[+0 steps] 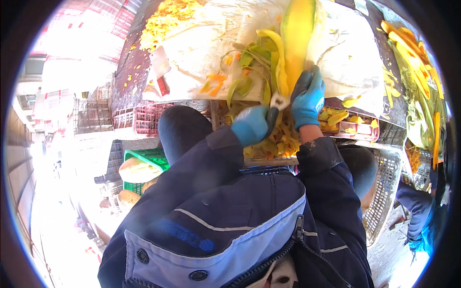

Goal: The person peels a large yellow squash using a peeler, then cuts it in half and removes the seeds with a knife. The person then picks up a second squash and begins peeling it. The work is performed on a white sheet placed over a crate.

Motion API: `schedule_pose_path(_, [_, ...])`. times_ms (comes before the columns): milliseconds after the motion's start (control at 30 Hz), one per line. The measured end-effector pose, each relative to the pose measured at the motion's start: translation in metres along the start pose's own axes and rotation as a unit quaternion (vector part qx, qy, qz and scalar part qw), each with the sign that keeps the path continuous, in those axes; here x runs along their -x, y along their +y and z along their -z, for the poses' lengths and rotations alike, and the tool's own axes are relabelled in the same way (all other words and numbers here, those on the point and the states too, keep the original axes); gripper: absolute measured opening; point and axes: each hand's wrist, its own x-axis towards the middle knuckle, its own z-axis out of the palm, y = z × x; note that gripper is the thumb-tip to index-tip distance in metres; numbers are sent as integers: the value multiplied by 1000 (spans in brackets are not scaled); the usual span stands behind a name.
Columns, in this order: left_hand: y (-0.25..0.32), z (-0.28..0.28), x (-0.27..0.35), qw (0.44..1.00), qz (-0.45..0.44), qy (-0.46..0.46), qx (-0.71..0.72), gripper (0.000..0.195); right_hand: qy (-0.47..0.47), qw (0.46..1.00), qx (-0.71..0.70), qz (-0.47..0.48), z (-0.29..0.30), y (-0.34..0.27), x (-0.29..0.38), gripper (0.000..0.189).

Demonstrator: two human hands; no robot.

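Observation:
A long, partly peeled squash (297, 43) lies on a pale cloth in front of me, yellow flesh showing beside a strip of green skin. My right hand (309, 95), in a blue work glove, grips its near end. In my gloved left hand (252, 124) is a peeler (279, 103) with a dark handle and a pale head. That head is against or very close to the squash's near end; exact contact is unclear. A curled strip of peel (276, 57) runs along the squash's left side, and green peelings (248, 72) lie to its left.
Peelings fill a crate (277, 147) between my knees. A red-handled cleaver (160, 66) lies on the cloth (201, 46) near chopped orange pieces (167, 21). Left stands a green crate (146, 158) with squashes; a bag (417, 118) bearing orange strips and another person (417, 212) are right.

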Motion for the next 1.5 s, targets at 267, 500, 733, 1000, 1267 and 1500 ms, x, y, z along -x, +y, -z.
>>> schedule_pose_path(267, [-18,11,69,975,6,-28,218,42,-86,993,62,-55,16,-13,-14,62])
schedule_pose_path(500, [-8,69,-114,791,58,-85,603,36,-124,979,149,-57,12,-32,-19,82])
schedule_pose_path(733, [43,132,-344,979,-180,95,4,58,-118,988,98,-22,22,-20,-19,86])
schedule_pose_path(1000, [46,113,-384,968,-226,74,-81,55,-93,994,57,6,21,-10,-17,79])
schedule_pose_path(1267, [13,74,-169,995,-94,29,0,31,-76,995,52,47,20,-10,-17,72])
schedule_pose_path(1500, [34,109,-306,987,-143,78,-9,47,-104,987,119,17,18,-21,-17,71])
